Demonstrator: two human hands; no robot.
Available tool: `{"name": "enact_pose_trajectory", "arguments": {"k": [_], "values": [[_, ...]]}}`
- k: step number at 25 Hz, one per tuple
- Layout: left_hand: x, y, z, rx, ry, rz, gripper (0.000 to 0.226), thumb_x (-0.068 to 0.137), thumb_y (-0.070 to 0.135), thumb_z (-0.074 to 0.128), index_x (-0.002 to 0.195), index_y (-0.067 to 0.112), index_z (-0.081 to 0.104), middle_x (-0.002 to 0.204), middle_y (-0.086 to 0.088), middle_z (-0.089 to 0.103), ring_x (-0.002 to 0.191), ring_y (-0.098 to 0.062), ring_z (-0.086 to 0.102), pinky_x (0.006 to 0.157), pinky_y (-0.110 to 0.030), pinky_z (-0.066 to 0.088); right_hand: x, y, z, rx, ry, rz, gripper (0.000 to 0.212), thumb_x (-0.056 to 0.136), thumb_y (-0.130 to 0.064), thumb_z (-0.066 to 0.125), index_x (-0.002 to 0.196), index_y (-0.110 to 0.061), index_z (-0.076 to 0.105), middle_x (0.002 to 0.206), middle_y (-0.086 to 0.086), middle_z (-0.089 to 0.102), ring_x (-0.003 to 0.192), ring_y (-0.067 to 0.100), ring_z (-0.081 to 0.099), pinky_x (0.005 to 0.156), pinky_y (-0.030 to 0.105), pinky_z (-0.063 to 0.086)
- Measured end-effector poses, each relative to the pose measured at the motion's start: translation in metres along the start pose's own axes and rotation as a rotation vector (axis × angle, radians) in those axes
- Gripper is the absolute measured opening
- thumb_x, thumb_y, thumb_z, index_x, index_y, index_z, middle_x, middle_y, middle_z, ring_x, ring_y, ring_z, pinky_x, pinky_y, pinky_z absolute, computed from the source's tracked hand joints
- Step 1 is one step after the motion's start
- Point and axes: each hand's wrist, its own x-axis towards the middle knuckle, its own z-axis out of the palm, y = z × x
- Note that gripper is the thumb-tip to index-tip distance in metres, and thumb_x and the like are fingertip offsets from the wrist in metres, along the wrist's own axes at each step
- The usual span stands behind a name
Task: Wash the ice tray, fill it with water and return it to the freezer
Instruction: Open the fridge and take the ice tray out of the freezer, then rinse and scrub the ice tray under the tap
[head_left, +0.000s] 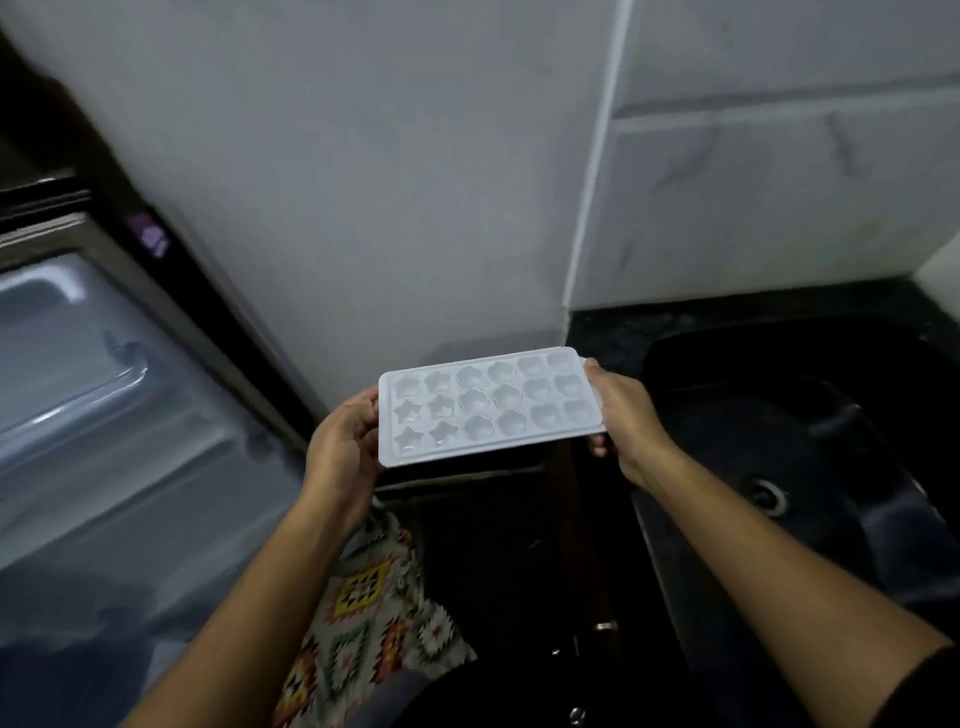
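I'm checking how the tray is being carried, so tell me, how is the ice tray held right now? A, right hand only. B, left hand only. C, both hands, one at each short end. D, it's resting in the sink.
C: the left hand and the right hand each grip one short end of the white ice tray, held in the air beside the dark sink.

Dim kitchen, seemingly marble-tiled wall (753, 208)

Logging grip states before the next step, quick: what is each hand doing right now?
Left hand: closed on the left end of the white ice tray.
Right hand: closed on the tray's right end.
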Motion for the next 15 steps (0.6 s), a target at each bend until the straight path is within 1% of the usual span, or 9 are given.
{"name": "enact_pose_trajectory", "arguments": {"k": [2,4,6,9,11,12,13,15], "values": [[0.018,-0.003,0.034,0.031,-0.084,-0.026,0.037,0.102,0.013,0.039,0.119,0.012,0.072,0.110,-0.007,0.079,0.096,-0.021,0.073,0.078,-0.035,0.057,0.006,-0.003,-0.033,0.035,0.076,0.000,0.043,0.105,-0.045,0.051,0.090,-0.009,0.068,0.057,0.003,0.050,0.039,0.014,0.032,0.041,0.023,0.024],[0.036,-0.006,0.068,0.077,-0.174,-0.054,0.037,0.103,0.016,0.038,0.120,0.014,0.071,0.111,-0.005,0.079,0.100,-0.022,0.073,0.081,-0.037,0.055,0.010,-0.002,-0.063,0.069,0.153,-0.001,0.048,0.105,-0.046,0.051,0.097,-0.002,0.071,0.057,0.003,0.052,0.040,0.014,0.033,0.042,0.024,0.025],[0.050,-0.008,0.103,0.125,-0.257,-0.076,0.038,0.102,0.017,0.037,0.118,0.016,0.071,0.106,-0.003,0.079,0.099,-0.022,0.071,0.080,-0.037,0.055,0.012,-0.001,-0.092,0.101,0.226,-0.004,0.052,0.106,-0.046,0.050,0.103,0.001,0.071,0.057,0.003,0.055,0.040,0.014,0.034,0.041,0.024,0.026],[0.069,-0.014,0.158,0.190,-0.365,-0.113,0.039,0.102,0.017,0.037,0.122,0.015,0.070,0.101,-0.004,0.079,0.092,-0.022,0.072,0.074,-0.038,0.054,0.012,0.000,-0.130,0.148,0.349,-0.002,0.050,0.107,-0.045,0.049,0.103,-0.002,0.073,0.058,0.002,0.059,0.040,0.013,0.036,0.041,0.024,0.028],[0.079,-0.018,0.193,0.234,-0.438,-0.137,0.038,0.102,0.017,0.037,0.123,0.015,0.070,0.100,-0.003,0.080,0.086,-0.018,0.075,0.067,-0.032,0.058,0.011,0.003,-0.152,0.180,0.433,0.000,0.050,0.107,-0.045,0.048,0.100,-0.001,0.072,0.059,0.004,0.058,0.040,0.013,0.036,0.040,0.024,0.028],[0.085,-0.021,0.212,0.254,-0.485,-0.149,0.039,0.102,0.016,0.037,0.122,0.014,0.070,0.101,-0.004,0.080,0.086,-0.018,0.075,0.064,-0.030,0.059,0.011,0.004,-0.163,0.199,0.483,0.008,0.050,0.106,-0.045,0.048,0.096,-0.001,0.071,0.058,0.004,0.057,0.040,0.013,0.036,0.040,0.023,0.029],[0.089,-0.024,0.228,0.266,-0.524,-0.156,0.040,0.101,0.015,0.037,0.122,0.013,0.070,0.104,-0.005,0.080,0.090,-0.019,0.076,0.063,-0.029,0.060,0.010,0.006,-0.171,0.211,0.526,0.017,0.049,0.106,-0.045,0.048,0.089,-0.004,0.069,0.056,0.004,0.054,0.039,0.014,0.036,0.040,0.023,0.028],[0.097,-0.028,0.262,0.301,-0.615,-0.163,0.043,0.099,0.013,0.036,0.125,0.011,0.070,0.112,-0.009,0.078,0.097,-0.024,0.075,0.067,-0.031,0.061,0.007,0.008,-0.187,0.239,0.618,0.032,0.046,0.106,-0.045,0.049,0.079,-0.010,0.065,0.053,0.004,0.051,0.038,0.015,0.037,0.041,0.023,0.029]]}}
